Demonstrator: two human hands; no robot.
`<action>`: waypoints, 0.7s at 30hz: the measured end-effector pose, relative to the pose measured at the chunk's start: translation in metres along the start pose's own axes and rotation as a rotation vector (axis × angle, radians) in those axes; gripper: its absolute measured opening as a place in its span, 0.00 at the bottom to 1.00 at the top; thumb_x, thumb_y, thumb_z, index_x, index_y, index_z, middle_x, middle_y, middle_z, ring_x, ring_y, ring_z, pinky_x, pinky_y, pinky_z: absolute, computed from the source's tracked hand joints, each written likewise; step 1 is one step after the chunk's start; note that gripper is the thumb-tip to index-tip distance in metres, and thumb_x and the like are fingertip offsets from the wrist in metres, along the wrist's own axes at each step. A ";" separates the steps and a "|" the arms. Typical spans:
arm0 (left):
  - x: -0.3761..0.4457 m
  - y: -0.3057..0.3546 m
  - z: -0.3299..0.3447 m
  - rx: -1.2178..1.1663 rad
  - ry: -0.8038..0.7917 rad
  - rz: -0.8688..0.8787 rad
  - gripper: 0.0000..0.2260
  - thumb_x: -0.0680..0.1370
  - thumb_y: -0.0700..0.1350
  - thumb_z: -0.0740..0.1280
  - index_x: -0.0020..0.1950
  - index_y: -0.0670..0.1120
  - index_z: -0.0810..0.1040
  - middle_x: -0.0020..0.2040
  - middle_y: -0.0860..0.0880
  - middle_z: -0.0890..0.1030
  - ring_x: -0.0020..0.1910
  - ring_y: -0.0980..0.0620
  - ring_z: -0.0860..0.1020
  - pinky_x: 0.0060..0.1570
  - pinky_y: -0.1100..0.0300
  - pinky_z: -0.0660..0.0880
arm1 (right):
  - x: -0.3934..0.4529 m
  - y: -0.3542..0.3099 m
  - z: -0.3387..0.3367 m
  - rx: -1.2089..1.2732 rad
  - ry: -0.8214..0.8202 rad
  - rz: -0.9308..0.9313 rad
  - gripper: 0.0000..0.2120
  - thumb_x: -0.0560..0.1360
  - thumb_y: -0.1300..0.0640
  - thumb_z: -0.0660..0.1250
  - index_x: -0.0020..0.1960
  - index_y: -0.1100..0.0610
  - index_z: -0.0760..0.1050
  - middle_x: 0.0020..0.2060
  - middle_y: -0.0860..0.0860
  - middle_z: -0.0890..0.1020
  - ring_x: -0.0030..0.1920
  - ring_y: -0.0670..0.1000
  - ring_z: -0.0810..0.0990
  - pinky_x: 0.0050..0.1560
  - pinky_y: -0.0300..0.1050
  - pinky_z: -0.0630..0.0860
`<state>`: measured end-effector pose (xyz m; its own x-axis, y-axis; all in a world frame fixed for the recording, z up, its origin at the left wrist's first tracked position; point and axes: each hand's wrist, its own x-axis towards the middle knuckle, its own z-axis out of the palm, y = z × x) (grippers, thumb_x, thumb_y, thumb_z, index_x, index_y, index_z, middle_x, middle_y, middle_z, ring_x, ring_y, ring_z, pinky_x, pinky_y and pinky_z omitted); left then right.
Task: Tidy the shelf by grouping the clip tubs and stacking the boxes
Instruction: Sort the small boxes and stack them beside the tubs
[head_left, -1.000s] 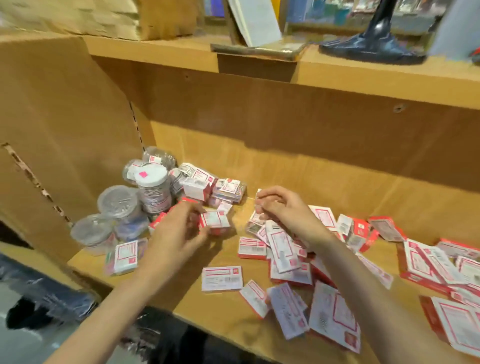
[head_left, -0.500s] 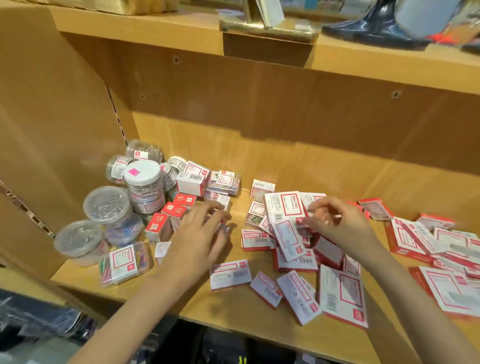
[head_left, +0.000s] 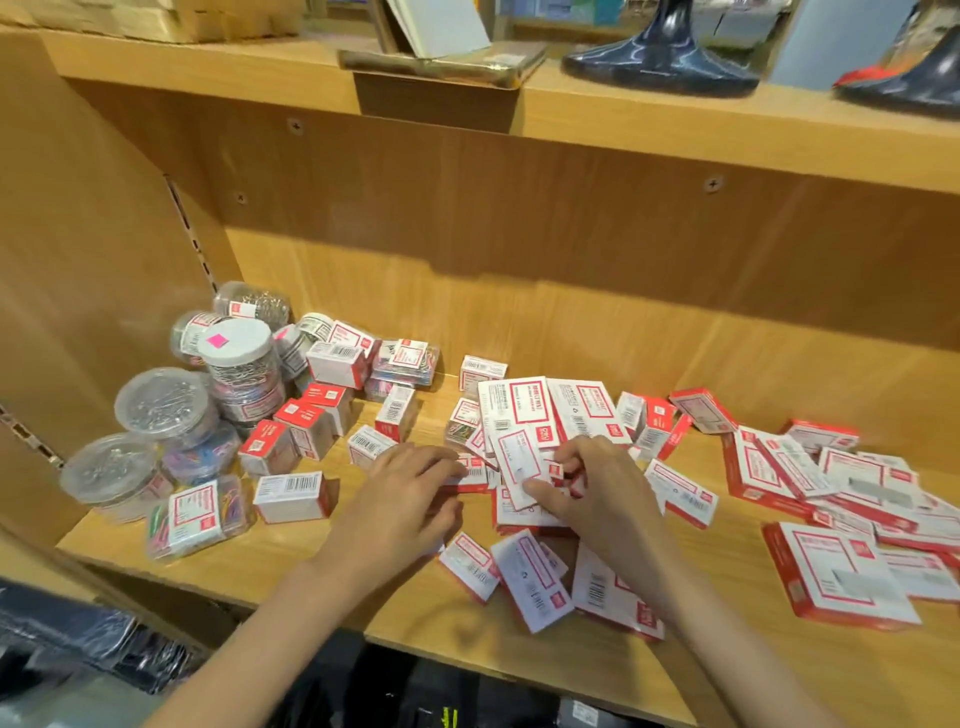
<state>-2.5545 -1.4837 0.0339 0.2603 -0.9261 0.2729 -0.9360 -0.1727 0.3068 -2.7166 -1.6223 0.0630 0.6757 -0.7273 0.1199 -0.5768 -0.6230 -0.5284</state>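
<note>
Round clear clip tubs (head_left: 165, 402) cluster at the shelf's left end, one with a white lid and pink sticker (head_left: 236, 347). Small red-and-white boxes (head_left: 291, 436) lie loose beside them. A heap of flat white-and-red boxes (head_left: 524, 410) fills the middle. My left hand (head_left: 402, 501) lies flat, its fingertips touching a small box (head_left: 470, 475) at the heap's left edge. My right hand (head_left: 597, 486) is on the heap, thumb and curled fingers pinching a flat box (head_left: 517, 465).
More flat boxes (head_left: 831, 577) lie scattered over the right half of the wooden shelf (head_left: 291, 566). A clear packet of coloured clips (head_left: 195, 514) lies near the front left edge. The upper shelf (head_left: 623, 109) overhangs, carrying dark stands (head_left: 660, 62).
My right hand has moved left and down onto the middle heap and taken a flat box. My left hand has shifted right, from the small boxes by the tubs to the heap's edge.
</note>
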 end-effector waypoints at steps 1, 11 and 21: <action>0.000 0.001 0.000 -0.005 0.000 -0.017 0.16 0.73 0.52 0.58 0.53 0.47 0.79 0.53 0.51 0.79 0.53 0.49 0.76 0.54 0.52 0.71 | 0.001 0.000 0.003 -0.006 0.008 -0.016 0.18 0.69 0.41 0.70 0.51 0.51 0.72 0.45 0.45 0.74 0.47 0.47 0.72 0.45 0.42 0.71; 0.012 0.017 -0.004 -0.091 0.141 -0.061 0.14 0.76 0.47 0.61 0.60 0.45 0.75 0.60 0.48 0.75 0.60 0.48 0.72 0.58 0.53 0.69 | 0.002 0.021 -0.027 0.312 0.080 0.102 0.11 0.70 0.60 0.72 0.38 0.55 0.69 0.35 0.47 0.75 0.34 0.42 0.72 0.29 0.31 0.64; 0.075 0.076 0.012 -0.032 0.101 0.146 0.19 0.72 0.53 0.57 0.60 0.49 0.71 0.60 0.44 0.75 0.61 0.43 0.69 0.58 0.41 0.67 | -0.032 0.138 -0.107 0.237 0.069 0.404 0.05 0.71 0.63 0.71 0.42 0.56 0.75 0.25 0.47 0.70 0.27 0.46 0.68 0.25 0.35 0.61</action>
<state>-2.6088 -1.5705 0.0667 0.1465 -0.9021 0.4059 -0.9580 -0.0270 0.2856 -2.8667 -1.7153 0.0761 0.3826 -0.9201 -0.0836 -0.6610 -0.2094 -0.7206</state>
